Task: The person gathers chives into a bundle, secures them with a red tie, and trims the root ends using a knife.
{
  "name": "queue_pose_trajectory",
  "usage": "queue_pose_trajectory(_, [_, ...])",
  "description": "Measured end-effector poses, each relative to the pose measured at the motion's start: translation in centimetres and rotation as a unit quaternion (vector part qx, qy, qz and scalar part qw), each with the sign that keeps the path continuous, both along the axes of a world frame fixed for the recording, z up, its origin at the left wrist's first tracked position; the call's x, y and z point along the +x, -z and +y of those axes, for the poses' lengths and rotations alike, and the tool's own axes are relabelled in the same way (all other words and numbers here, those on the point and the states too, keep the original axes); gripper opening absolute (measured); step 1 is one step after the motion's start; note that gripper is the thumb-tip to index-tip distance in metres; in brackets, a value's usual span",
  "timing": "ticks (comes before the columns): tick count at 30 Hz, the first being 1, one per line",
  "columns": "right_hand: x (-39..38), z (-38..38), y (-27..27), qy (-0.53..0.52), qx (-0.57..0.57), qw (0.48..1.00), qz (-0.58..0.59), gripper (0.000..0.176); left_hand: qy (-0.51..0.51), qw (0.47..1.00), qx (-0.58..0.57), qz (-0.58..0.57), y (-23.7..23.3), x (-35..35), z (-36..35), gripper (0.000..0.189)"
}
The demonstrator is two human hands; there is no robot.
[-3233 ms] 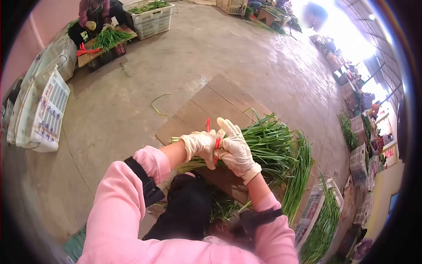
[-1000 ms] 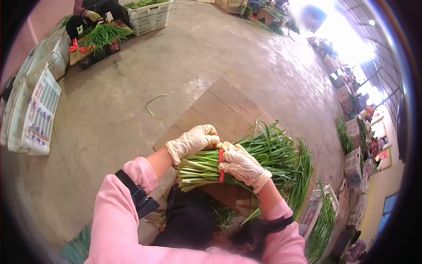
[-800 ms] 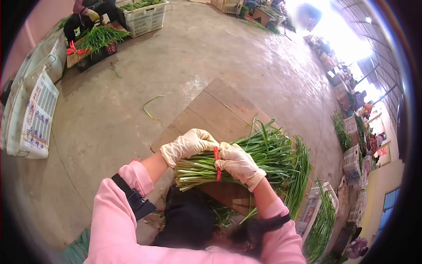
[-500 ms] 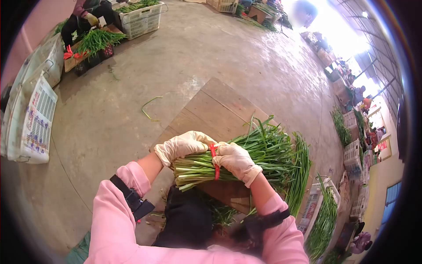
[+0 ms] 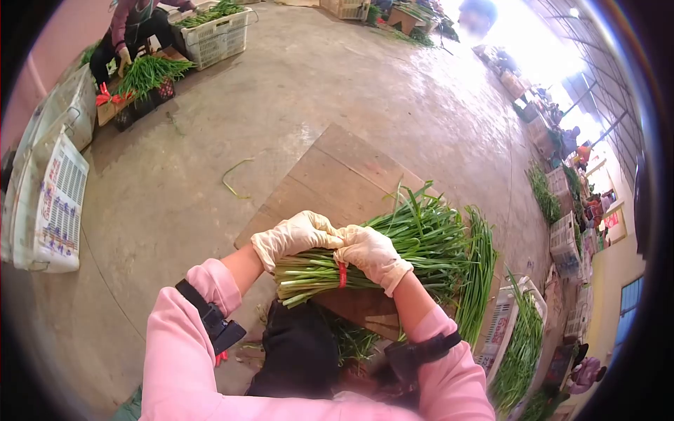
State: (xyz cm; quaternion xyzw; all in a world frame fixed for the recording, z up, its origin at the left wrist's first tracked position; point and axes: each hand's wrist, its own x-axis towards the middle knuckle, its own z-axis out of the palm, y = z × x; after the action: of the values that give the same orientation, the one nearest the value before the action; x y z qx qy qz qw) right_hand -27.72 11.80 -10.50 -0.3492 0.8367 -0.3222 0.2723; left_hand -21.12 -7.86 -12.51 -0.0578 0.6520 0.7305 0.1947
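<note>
A thick bundle of garlic chives (image 5: pixel 428 235) lies across a wooden board in front of me, pale cut ends to the left and green leaves to the right. Around its stalk part runs a red tie (image 5: pixel 342 275). My left hand (image 5: pixel 298 233), in a cream glove, is closed in a pinch on top of the bundle at the tie. My right hand (image 5: pixel 371 254), gloved alike, meets it there, its fingers closed over the tie and hiding the upper part. The fingertips of both hands touch.
The wooden board (image 5: pixel 330 175) rests at knee height. A white crate (image 5: pixel 502 330) with more greens stands at right. At left are white crates (image 5: pixel 63 203). A co-worker (image 5: pixel 133 31) sits at upper left beside a crate (image 5: pixel 214 42). A loose stalk (image 5: pixel 235 179) lies on the floor.
Both hands have drawn together over the tie, my right hand shifting slightly and covering its upper part. The co-worker's hands have moved apart. The bundle stays in place.
</note>
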Motion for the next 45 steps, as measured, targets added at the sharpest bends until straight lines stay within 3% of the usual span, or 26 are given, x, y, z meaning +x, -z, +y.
queue_pose_trajectory(2, [0.1, -0.2, -2.9, -0.073, 0.053, 0.986, 0.137, 0.022, -0.014, 1.000, 0.013, 0.015, -1.0, 0.5, 0.0, 0.020])
queue_pose_trajectory(3, [-0.3, -0.3, -2.9, 0.024, 0.063, 0.997, 0.047, 0.013, -0.014, 0.998, 0.045, 0.051, -0.7, 0.6, -0.3, 0.021])
queue_pose_trajectory(4, [0.2, -0.1, -2.9, 0.177, -0.173, 0.962, -0.118, 0.011, -0.038, 0.997, 0.065, 0.020, -0.4, 0.7, -0.5, 0.021])
queue_pose_trajectory(5, [-0.8, 0.9, -3.9, 0.205, -0.226, 0.921, -0.242, 0.015, -0.061, 0.994, 0.085, -0.011, -0.2, 0.8, -0.8, 0.020])
queue_pose_trajectory(6, [-2.1, 1.9, -2.6, 0.180, -0.353, 0.916, -0.066, 0.020, -0.084, 0.990, 0.103, -0.043, -0.3, 1.0, -1.0, 0.020])
queue_pose_trajectory(7, [-1.9, 2.8, -6.5, 0.178, -0.340, 0.919, 0.085, 0.018, -0.102, 0.984, 0.143, -0.037, 0.0, 1.3, -1.4, 0.021])
queue_pose_trajectory(9, [-1.2, 4.8, -9.4, 0.305, -0.446, 0.837, 0.092, 0.017, -0.137, 0.978, 0.155, -0.020, 0.9, 1.5, -2.2, 0.021])
queue_pose_trajectory(10, [-1.2, 6.8, -9.4, 0.307, -0.425, 0.836, 0.163, 0.018, -0.154, 0.975, 0.162, -0.009, 0.9, 1.5, -2.3, 0.021])
queue_pose_trajectory(14, [4.5, 9.5, -4.6, 0.257, -0.357, 0.890, -0.125, 0.025, -0.253, 0.941, 0.226, 0.026, 1.8, 0.8, 0.3, 0.016])
queue_pose_trajectory(16, [5.6, 8.0, -0.5, 0.315, -0.271, 0.876, -0.244, 0.039, -0.286, 0.941, 0.175, 0.053, 0.8, 0.4, 3.3, 0.015])
queue_pose_trajectory(18, [5.7, 6.4, -1.1, 0.269, -0.319, 0.853, -0.313, 0.062, -0.281, 0.953, 0.071, 0.087, 0.8, -0.5, 5.9, 0.012])
queue_pose_trajectory(20, [6.7, 5.8, -1.4, 0.260, -0.382, 0.844, -0.272, 0.076, -0.292, 0.944, 0.064, 0.142, 1.4, -1.0, 8.5, 0.012])
queue_pose_trajectory(21, [6.1, 6.3, 1.4, 0.247, -0.397, 0.835, -0.290, 0.097, -0.292, 0.943, 0.000, 0.161, 0.7, -0.9, 9.1, 0.010])
queue_pose_trajectory(25, [7.6, 8.3, -0.4, 0.240, -0.455, 0.792, -0.329, 0.123, -0.234, 0.880, -0.212, 0.355, -3.3, 0.3, 10.1, 0.003])
queue_pose_trajectory(28, [7.6, 11.7, -4.7, 0.195, -0.464, 0.805, -0.315, 0.116, -0.207, 0.791, -0.300, 0.492, -7.0, 1.2, 11.6, 0.007])
queue_pose_trajectory(29, [6.9, 13.0, -4.3, 0.156, -0.482, 0.800, -0.321, 0.111, -0.175, 0.722, -0.362, 0.563, -8.9, 1.3, 11.6, 0.012])
queue_pose_trajectory(32, [5.6, 15.9, -5.5, 0.105, -0.495, 0.714, -0.483, 0.099, -0.125, 0.650, -0.420, 0.621, -11.5, 2.1, 12.5, 0.014])
queue_pose_trajectory(34, [4.2, 17.2, -3.3, 0.093, -0.476, 0.756, -0.440, 0.072, -0.088, 0.661, -0.413, 0.621, -10.5, 1.8, 13.0, 0.013])
queue_pose_trajectory(35, [4.0, 17.9, -1.4, 0.175, -0.475, 0.726, -0.466, 0.065, -0.069, 0.665, -0.410, 0.621, -9.5, 1.4, 13.0, 0.012])
queue_pose_trajectory(37, [4.6, 18.3, 2.2, 0.287, -0.468, 0.672, -0.497, 0.053, -0.057, 0.797, -0.311, 0.515, -5.3, 0.9, 12.6, 0.009])
queue_pose_trajectory(39, [5.7, 19.1, 4.9, 0.317, -0.402, 0.749, -0.421, 0.044, -0.050, 0.902, -0.177, 0.391, -1.7, 1.5, 12.8, 0.007])
queue_pose_trajectory(40, [6.0, 20.0, 4.9, 0.316, -0.366, 0.793, -0.370, 0.042, -0.016, 0.894, -0.201, 0.401, -2.0, 2.0, 12.7, 0.005])
queue_pose_trajectory(42, [6.9, 23.3, 3.2, 0.303, -0.245, 0.917, -0.089, 0.040, -0.014, 0.902, -0.246, 0.355, -2.8, 2.1, 13.0, 0.010])
queue_pose_trajectory(43, [6.4, 25.2, 2.3, 0.272, -0.096, 0.949, 0.125, 0.039, -0.019, 0.909, -0.237, 0.343, -2.5, 2.4, 13.0, 0.013])
queue_pose_trajectory(44, [5.7, 27.2, 5.3, 0.276, -0.018, 0.898, 0.343, 0.038, -0.025, 0.915, -0.227, 0.333, -2.2, 2.3, 13.0, 0.015])
queue_pose_trajectory(45, [5.4, 27.8, 5.1, 0.303, 0.023, 0.882, 0.360, 0.037, -0.031, 0.920, -0.218, 0.323, -2.0, 2.3, 13.0, 0.017])
